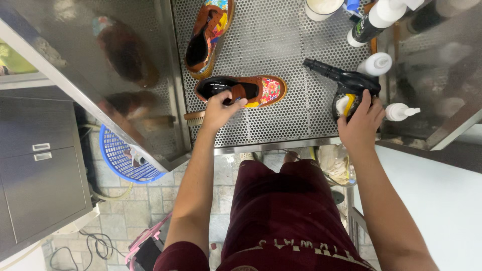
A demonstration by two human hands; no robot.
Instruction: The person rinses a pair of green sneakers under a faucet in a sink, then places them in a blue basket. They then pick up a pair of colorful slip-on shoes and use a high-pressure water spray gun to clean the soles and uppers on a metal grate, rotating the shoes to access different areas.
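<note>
Seen from above, looking down past maroon clothing and two bare forearms to a perforated steel bench. Below the bench's left side, on a tiled floor, a blue basket.

Near the front edge, left of centre: left hand curled over the collar of a brown shoe, thumb and fingertips pinching its rim, firmly closed on it. Shoe lying sideways, parallel to the front edge, glossy black toe pointing left, a bright floral panel at the heel end on the right. Just beside the hand, close to the front left corner, a wooden brush flat on the bench.

Near the front right corner: right hand wrapped around the grip of a black spray gun, fingers closed on it, a yellow part showing beneath the palm. Nozzle angled up and left across the bench. Touching distance to the right, two white pump bottles, one just behind the gun.

Farther back, toward the rear left: a second matching shoe, angled toward the far edge. At the rear right corner, a black-and-white bottle tilted, beside a pale tub. Steel side walls reflecting blurred shoes.
</note>
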